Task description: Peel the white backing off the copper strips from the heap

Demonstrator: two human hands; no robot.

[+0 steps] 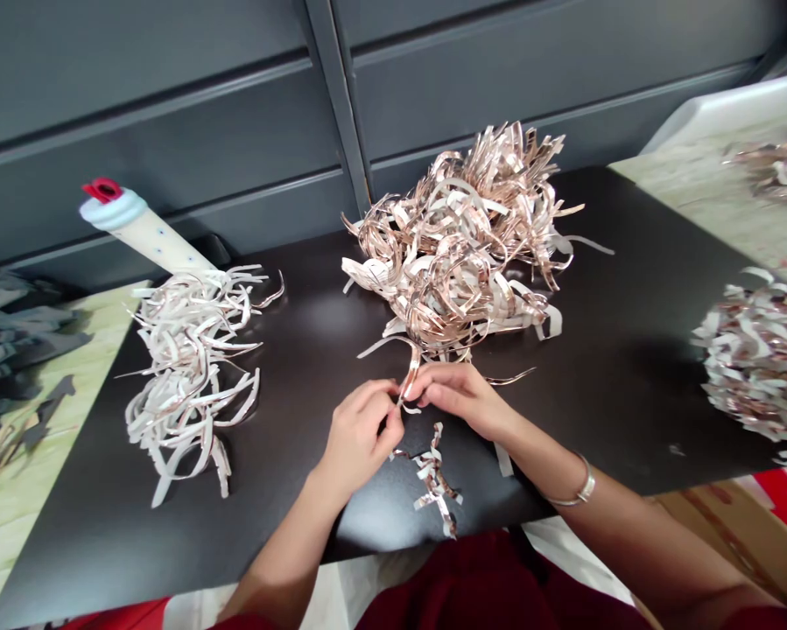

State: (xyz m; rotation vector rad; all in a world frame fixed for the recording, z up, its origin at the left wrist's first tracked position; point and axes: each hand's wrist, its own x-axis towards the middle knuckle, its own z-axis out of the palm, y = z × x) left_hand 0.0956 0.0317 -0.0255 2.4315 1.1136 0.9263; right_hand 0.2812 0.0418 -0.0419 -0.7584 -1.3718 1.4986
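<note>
My left hand (360, 433) and my right hand (462, 395) meet at the middle of a black table (629, 350), both pinching one thin rose-gold foil strip (410, 372). The strip rises from my fingertips toward a big tangled pile of rose-gold strips (462, 249) just behind my hands. A small bunch of short strip pieces (436, 477) lies on the table below my hands, near the front edge. My right wrist wears a silver bangle (583, 490).
A pile of white-sided strips (189, 359) lies at the left, with a white bottle with a red cap (134, 223) lying behind it. Another strip pile (757, 359) sits at the right edge. More strips (774, 166) rest on a pale surface at the far right. Grey panels stand behind.
</note>
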